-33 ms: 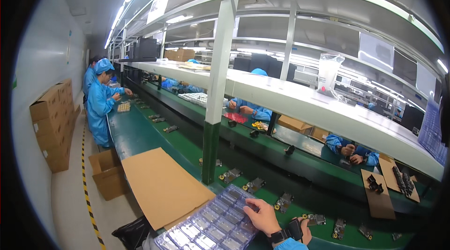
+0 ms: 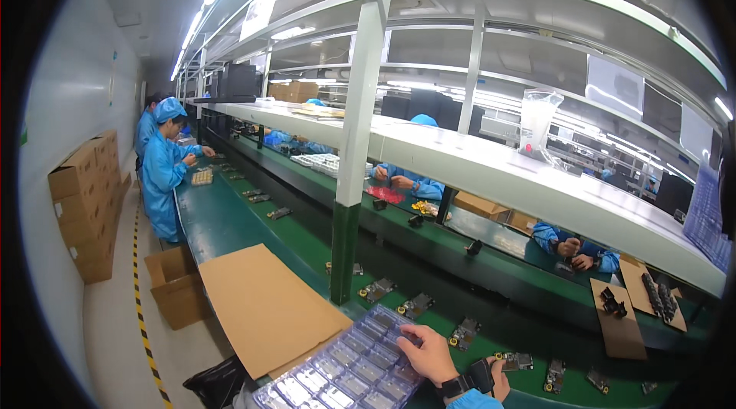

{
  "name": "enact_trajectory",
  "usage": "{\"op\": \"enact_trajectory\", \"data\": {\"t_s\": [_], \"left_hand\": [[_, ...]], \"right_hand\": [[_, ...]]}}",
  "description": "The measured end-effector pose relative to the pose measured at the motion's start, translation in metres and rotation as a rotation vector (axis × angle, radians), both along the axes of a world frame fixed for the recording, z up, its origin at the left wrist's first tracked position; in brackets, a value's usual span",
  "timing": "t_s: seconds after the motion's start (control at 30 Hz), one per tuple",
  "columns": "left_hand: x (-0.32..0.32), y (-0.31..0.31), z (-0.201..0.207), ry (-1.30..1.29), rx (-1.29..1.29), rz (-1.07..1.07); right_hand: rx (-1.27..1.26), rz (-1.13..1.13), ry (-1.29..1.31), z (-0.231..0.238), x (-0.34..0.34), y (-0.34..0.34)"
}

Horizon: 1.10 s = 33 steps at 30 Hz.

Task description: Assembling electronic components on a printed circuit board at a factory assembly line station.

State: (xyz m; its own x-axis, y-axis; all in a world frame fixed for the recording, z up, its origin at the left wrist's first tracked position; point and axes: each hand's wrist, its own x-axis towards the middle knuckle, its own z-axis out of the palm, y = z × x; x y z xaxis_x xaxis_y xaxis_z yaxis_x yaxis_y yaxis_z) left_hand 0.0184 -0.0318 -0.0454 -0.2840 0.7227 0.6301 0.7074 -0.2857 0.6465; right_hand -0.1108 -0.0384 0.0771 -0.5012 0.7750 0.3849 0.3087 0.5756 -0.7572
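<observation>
A clear plastic tray point(image 2: 341, 367) with rows of rectangular pockets holding flat grey parts lies partly on brown cardboard in front of me. My left hand point(image 2: 429, 353), a black band on its wrist, grips the tray's right end; its thumb and one finger show, and the other fingers are hidden. Just right of that wrist, my right hand point(image 2: 500, 381) is mostly covered, its visible fingers curled. A small circuit board with a yellow ring point(image 2: 517, 361) lies by its fingertips; whether they touch, I cannot make out.
More circuit boards point(image 2: 465, 332) lie along the green belt point(image 2: 429, 330). A white and green post point(image 2: 353, 179) rises beyond the tray, under a white shelf point(image 2: 491, 154). Cardboard point(image 2: 264, 298) covers the bench at left. Co-workers in blue point(image 2: 161, 171) sit or stand farther off.
</observation>
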Motion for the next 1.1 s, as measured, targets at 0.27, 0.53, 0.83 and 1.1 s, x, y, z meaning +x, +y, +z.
{"op": "enact_trajectory", "data": {"t_s": [0.27, 0.53, 0.83, 1.1], "left_hand": [[-0.005, -0.002, 0.007, 0.057, -0.06, -0.047], [-0.011, -0.006, 0.003, 0.105, -0.093, -0.057], [-0.011, -0.006, 0.0, 0.176, -0.143, -0.055], [0.002, -0.007, -0.004, 0.364, -0.224, -0.048]], "right_hand": [[0.412, 0.004, -0.293, -0.006, -0.04, 0.013], [0.347, -0.025, -0.438, -0.012, -0.054, 0.005], [0.168, -0.116, 0.044, -0.007, -0.047, 0.002], [0.205, -0.167, 0.214, 0.051, 0.133, -0.068]]}}
